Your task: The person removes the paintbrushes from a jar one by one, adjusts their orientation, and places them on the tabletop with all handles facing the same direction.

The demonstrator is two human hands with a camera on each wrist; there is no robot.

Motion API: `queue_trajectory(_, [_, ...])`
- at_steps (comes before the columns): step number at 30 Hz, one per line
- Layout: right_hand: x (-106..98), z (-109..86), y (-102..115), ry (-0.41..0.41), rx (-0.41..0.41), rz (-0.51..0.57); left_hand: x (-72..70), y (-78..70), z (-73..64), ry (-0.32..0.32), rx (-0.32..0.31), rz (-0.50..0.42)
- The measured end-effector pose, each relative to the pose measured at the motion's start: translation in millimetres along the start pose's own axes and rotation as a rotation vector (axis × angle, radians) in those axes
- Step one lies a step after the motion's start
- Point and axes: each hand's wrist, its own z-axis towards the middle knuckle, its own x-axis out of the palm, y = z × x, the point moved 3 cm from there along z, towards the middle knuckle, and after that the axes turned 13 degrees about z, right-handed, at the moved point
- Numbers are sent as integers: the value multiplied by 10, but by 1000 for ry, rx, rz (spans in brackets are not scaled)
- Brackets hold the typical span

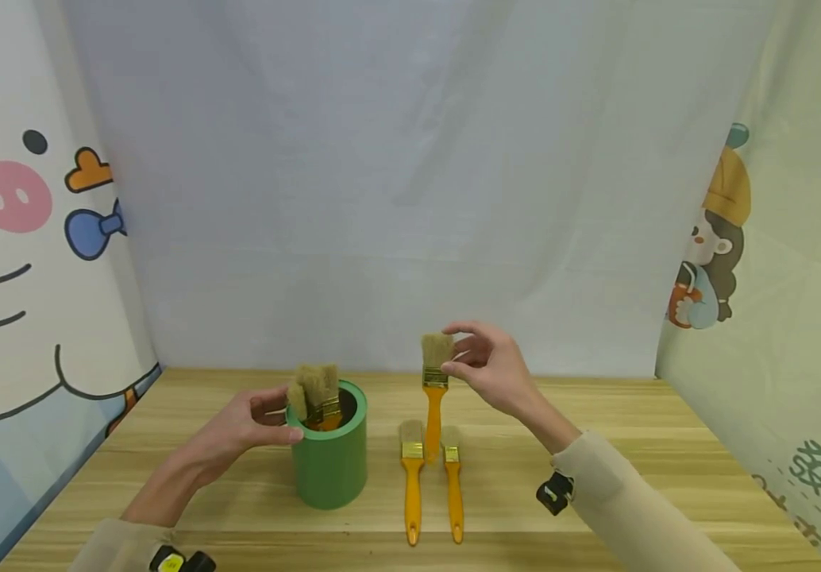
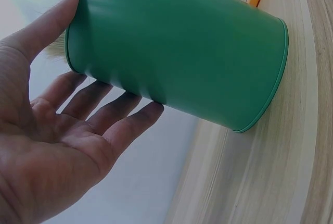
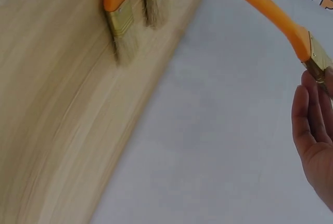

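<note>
Bristles up and handle down, a paintbrush (image 1: 435,397) hangs upright above the table, its orange handle free. My right hand (image 1: 492,367) pinches it near the metal ferrule, with the thumb at the front. In the right wrist view the same paintbrush (image 3: 281,18) slants in from the top. To the left stands a green cylindrical pot (image 1: 330,469) with a few paintbrushes (image 1: 317,393) in it, bristles above the rim; their handles are mostly hidden inside. My left hand (image 1: 249,425) holds the pot by its left side, thumb at the rim and fingers along the wall (image 2: 171,41).
Two more paintbrushes lie on the wooden table (image 1: 560,477) between the hands: a wider one (image 1: 413,481) and a narrower one (image 1: 455,488), handles toward me. A pale cloth (image 1: 382,199) hangs behind the table, with printed cloths at both sides.
</note>
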Motion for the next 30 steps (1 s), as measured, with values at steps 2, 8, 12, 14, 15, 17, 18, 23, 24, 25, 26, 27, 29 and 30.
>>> queue_trajectory(2, [-51, -60, -45, -1, 18, 1, 1, -4, 3, -1, -2, 2])
queue_trajectory(8, [-203, -208, -185, 6, 91, 0, -4, 1, 6, -5, -8, 9])
queue_trajectory(12, [-300, -318, -261, 29, 143, 11, -2, 5, 6, -7, -6, 13])
queue_trajectory(14, [-349, -376, -294, 41, 167, 15, 0, 4, 8, -8, -6, 16])
queue_trajectory(15, [-374, -405, -309, 45, 180, 17, 2, 4, 9, -8, -5, 17])
queue_trajectory(17, [-421, -460, -340, 49, 210, 24, 1, 4, 8, -9, -6, 19])
queue_trajectory(18, [-444, -485, -355, 48, 224, 30, 0, 3, 8, -9, -7, 19])
queue_trajectory(23, [-531, -597, -426, 45, 302, 90, -4, -3, 4, -11, -12, 18])
queue_trajectory(24, [-542, -615, -439, 48, 314, 98, -4, -5, 2, -10, -12, 17])
queue_trajectory(25, [-552, -632, -455, 51, 324, 107, -4, -6, 1, -10, -13, 15])
queue_trajectory(26, [-562, -647, -473, 53, 334, 118, -3, -8, 1, -8, -13, 14])
queue_trajectory(27, [-570, -661, -491, 55, 344, 127, -3, -9, 0, -8, -13, 13])
queue_trajectory(29, [-583, -685, -533, 53, 366, 145, -4, -10, 1, -7, -14, 13])
queue_trajectory(30, [-588, -694, -554, 51, 378, 152, -4, -10, 1, -6, -15, 13])
